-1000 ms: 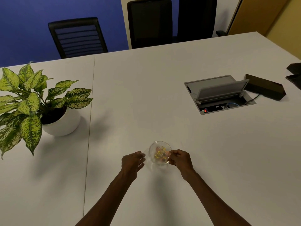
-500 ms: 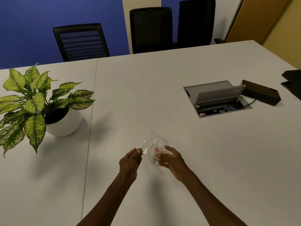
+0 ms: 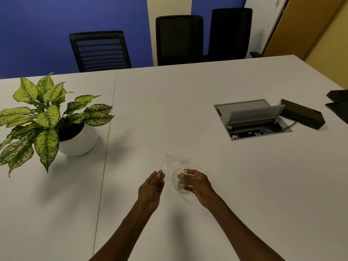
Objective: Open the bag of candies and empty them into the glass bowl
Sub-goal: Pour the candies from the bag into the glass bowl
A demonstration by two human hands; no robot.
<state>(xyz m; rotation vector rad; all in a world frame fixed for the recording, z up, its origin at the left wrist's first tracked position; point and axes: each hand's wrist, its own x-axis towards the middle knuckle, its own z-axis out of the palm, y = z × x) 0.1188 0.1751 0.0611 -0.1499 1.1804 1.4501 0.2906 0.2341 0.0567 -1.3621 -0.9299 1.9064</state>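
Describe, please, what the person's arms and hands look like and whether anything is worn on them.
Both forearms are bare up to the frame edge: no sleeves show. The left hand and right hand wear no gloves; no watch, bracelet or ring is visible.

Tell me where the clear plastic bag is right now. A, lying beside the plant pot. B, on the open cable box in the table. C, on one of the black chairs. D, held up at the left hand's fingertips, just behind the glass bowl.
D: the clear bag rises from the fingertips of the left hand, just beyond the glass bowl, which the right hand reaches over.
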